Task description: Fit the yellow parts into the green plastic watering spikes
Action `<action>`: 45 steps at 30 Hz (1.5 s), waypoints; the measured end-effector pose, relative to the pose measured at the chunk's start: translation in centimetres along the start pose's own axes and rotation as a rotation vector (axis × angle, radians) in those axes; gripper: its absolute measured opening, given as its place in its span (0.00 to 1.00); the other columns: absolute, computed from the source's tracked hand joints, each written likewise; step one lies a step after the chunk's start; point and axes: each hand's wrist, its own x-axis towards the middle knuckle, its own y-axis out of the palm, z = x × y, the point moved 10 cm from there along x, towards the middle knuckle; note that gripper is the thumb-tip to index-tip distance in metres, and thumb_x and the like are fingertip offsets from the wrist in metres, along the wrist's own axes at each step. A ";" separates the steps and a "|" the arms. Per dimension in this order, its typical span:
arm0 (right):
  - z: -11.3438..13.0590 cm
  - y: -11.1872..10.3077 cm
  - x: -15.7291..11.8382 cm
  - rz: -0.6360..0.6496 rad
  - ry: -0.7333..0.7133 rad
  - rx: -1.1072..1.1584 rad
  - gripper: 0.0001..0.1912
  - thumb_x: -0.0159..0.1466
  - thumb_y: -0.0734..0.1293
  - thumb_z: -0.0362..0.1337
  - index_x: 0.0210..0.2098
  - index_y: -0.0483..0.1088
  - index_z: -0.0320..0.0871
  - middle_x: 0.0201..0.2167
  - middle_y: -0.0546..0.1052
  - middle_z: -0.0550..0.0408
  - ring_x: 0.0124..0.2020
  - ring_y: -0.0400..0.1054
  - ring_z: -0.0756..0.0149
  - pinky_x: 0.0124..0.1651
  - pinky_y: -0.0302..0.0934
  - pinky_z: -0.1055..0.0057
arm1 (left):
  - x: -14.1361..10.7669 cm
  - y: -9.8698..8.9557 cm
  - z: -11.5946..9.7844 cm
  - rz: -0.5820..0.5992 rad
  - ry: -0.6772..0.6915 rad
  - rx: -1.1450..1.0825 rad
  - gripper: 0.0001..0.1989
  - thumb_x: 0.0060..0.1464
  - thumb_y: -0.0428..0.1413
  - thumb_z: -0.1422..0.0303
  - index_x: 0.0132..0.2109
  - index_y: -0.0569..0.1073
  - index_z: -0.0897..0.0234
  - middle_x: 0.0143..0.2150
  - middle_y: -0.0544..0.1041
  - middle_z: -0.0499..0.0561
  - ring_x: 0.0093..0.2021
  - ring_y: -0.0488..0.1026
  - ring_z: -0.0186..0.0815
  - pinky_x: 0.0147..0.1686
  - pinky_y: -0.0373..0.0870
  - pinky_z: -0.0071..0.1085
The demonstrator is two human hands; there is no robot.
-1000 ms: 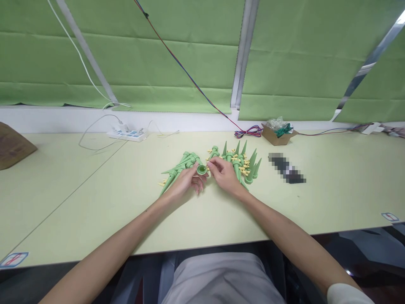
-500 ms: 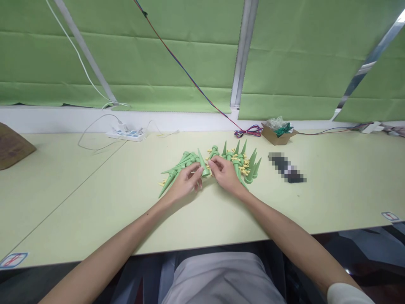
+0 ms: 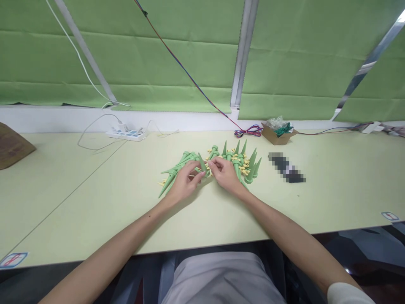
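My left hand [image 3: 186,181] is closed round a green plastic watering spike [image 3: 201,162], whose point tilts upward. Close beside it, my right hand [image 3: 225,174] pinches thumb and forefinger together near the spike; what lies between those fingertips is too small to make out. Several green spikes [image 3: 172,174] lie in a heap left of my left hand. Behind and right of my right hand are more spikes with small yellow valve pieces [image 3: 245,164] among them. A few spikes [image 3: 252,166] stand point up at the right end.
A small cardboard box [image 3: 274,137] with clear and green plastic stands by the wall, beside coiled wire [image 3: 248,131]. A blurred-out dark object [image 3: 286,168] lies to the right. At the back left sit a power strip [image 3: 128,134] and brown cardboard [image 3: 14,147].
My left hand has turned the spike slightly, its base dipping lower behind my thumb. The right hand has barely moved and stays pinched.
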 end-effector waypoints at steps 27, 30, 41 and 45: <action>0.9 -0.6 -0.5 -0.052 -0.050 0.017 0.18 0.71 0.62 0.50 0.30 0.64 0.46 0.22 0.64 0.60 0.23 0.57 0.68 0.28 0.52 0.69 | 0.0 1.8 3.3 0.097 -0.387 -0.472 0.26 0.61 0.57 0.45 0.31 0.75 0.66 0.26 0.73 0.52 0.24 0.72 0.33 0.23 0.69 0.30; 1.4 -0.4 -0.6 -0.029 -0.082 0.001 0.16 0.71 0.62 0.48 0.30 0.64 0.46 0.22 0.64 0.60 0.24 0.57 0.68 0.29 0.52 0.69 | -0.3 2.2 3.4 0.139 -0.438 -0.498 0.26 0.61 0.58 0.46 0.30 0.76 0.67 0.26 0.74 0.54 0.24 0.73 0.34 0.22 0.68 0.29; 1.6 -0.1 -0.5 -0.006 -0.086 -0.039 0.16 0.71 0.62 0.49 0.32 0.66 0.46 0.23 0.65 0.60 0.24 0.58 0.68 0.30 0.52 0.69 | -0.1 2.2 2.9 0.157 -0.359 -0.463 0.27 0.58 0.59 0.42 0.34 0.74 0.66 0.30 0.74 0.53 0.26 0.72 0.33 0.22 0.68 0.29; 1.5 -0.1 -0.5 -0.013 -0.089 -0.024 0.16 0.71 0.62 0.49 0.31 0.65 0.46 0.23 0.65 0.61 0.24 0.57 0.68 0.29 0.52 0.68 | 0.0 1.5 2.1 0.139 -0.269 -0.323 0.25 0.58 0.60 0.44 0.35 0.73 0.63 0.26 0.73 0.49 0.25 0.72 0.34 0.25 0.69 0.31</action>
